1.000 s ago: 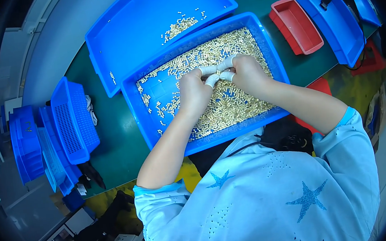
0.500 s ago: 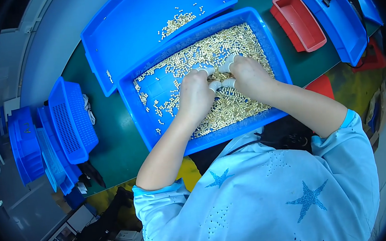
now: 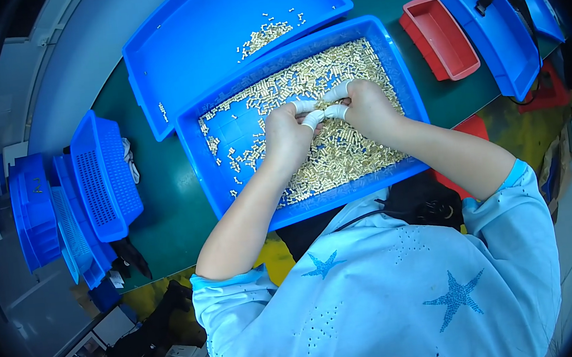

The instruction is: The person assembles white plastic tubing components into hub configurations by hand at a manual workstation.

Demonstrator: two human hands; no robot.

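Observation:
A deep blue tray (image 3: 196, 161) is spread with many small brass-coloured pins (image 3: 348, 148), thinner toward its left side. Over the pile, my left hand (image 3: 287, 135) and my right hand (image 3: 370, 110) meet fingertip to fingertip. White covers sheathe the thumb and forefinger of each hand. Both hands are closed in a pinch, with a few small brass pins (image 3: 322, 104) showing between the fingertips. How many each hand grips is too small to make out.
Behind stands a larger blue tray (image 3: 191, 50) with a small heap of pins (image 3: 267, 37). A red bin (image 3: 441, 38) and a long blue tray (image 3: 492, 28) lie to the right. Blue perforated baskets (image 3: 101, 175) stand at left. A person in dark clothes (image 3: 133, 348) is at lower left.
My fingertips have drawn together over the pile; the thumbs have moved up toward the forefingers, and pins now show between them. The view has shifted slightly.

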